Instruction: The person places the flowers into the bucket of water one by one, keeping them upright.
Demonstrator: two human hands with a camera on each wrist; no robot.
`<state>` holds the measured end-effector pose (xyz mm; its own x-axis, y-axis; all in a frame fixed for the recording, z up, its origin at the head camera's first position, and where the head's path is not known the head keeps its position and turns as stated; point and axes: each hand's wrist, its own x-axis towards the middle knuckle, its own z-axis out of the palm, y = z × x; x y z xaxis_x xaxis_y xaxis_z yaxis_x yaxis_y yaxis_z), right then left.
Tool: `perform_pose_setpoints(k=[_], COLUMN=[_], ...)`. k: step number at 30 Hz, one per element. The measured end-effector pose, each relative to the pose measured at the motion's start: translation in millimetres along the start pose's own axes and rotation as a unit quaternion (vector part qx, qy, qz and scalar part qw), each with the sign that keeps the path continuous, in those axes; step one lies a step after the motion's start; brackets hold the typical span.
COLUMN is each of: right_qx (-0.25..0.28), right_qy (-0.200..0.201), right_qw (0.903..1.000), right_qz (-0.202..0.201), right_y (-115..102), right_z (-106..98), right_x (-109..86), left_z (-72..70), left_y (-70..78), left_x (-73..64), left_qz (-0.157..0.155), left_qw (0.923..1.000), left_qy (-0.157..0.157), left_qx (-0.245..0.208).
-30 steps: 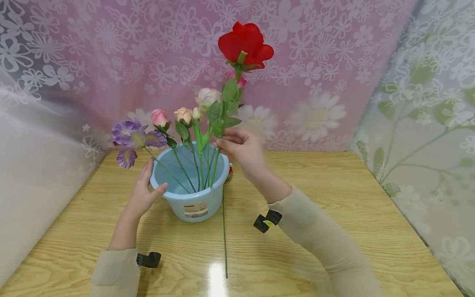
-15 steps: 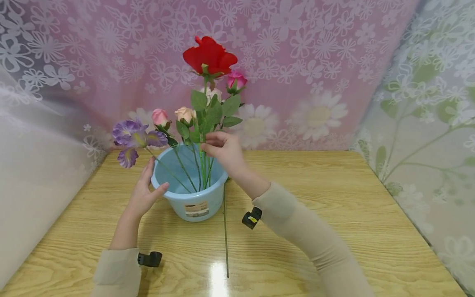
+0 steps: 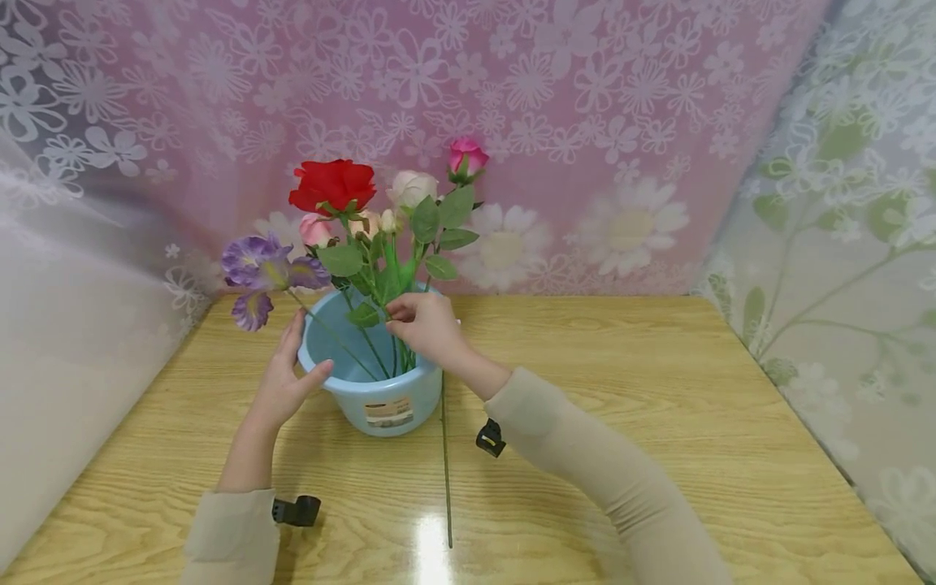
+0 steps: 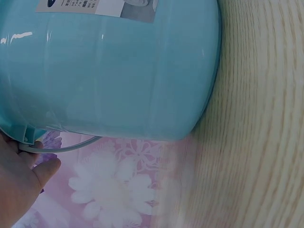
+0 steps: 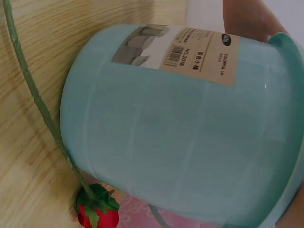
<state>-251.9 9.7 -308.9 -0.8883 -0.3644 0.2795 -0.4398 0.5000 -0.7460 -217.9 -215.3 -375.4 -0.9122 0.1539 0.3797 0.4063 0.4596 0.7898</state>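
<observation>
My left hand (image 3: 281,382) rests against the left side of a light blue bucket (image 3: 358,414), its fingers along the outer wall and its thumb on the near rim. Above the bucket's opening, my right hand (image 3: 424,325) pinches the leafy green stem of a large red rose (image 3: 334,185), whose head leans left. The lower end of that stem is hard to tell among the others. Standing in the bucket are a purple iris (image 3: 256,268), a pink rosebud (image 3: 316,231), a peach rose (image 3: 366,223), a white rose (image 3: 412,188) and a magenta rose (image 3: 467,155).
A second red rose (image 5: 97,209) lies on the wooden table (image 3: 621,390) beside the bucket; its long stem (image 3: 448,487) reaches toward the front edge. The bucket's handle (image 4: 71,147) hangs down. A pink floral curtain (image 3: 570,106) stands behind the table.
My right hand has moved left and down with the red rose, whose head has swung from the upper right to above the pink rosebud. My left hand has stayed on the bucket.
</observation>
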Motion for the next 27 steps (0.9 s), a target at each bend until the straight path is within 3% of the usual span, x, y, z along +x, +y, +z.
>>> perform_pose_setpoints(k=[8,19,27], right_qx=[-0.073,-0.108,-0.097], right_qy=[-0.028,-0.019,-0.02], right_qw=[0.9968,0.9935,0.995], right_qz=[-0.017,-0.03,-0.012], right_y=[-3.3,-14.3,-20.6], right_z=[5.7,16.6,19.9], right_x=[1.7,-0.6,3.0], left_z=[-0.5,0.6,-0.4], left_y=[1.1,-1.4,20.5], left_x=[-0.3,-0.3,-4.1], left_qz=[0.003,0.01,0.004], left_qw=[0.9999,0.9998,0.9996], left_qy=[-0.001,0.0,-0.007], left_qx=[-0.011,-0.017,-0.028])
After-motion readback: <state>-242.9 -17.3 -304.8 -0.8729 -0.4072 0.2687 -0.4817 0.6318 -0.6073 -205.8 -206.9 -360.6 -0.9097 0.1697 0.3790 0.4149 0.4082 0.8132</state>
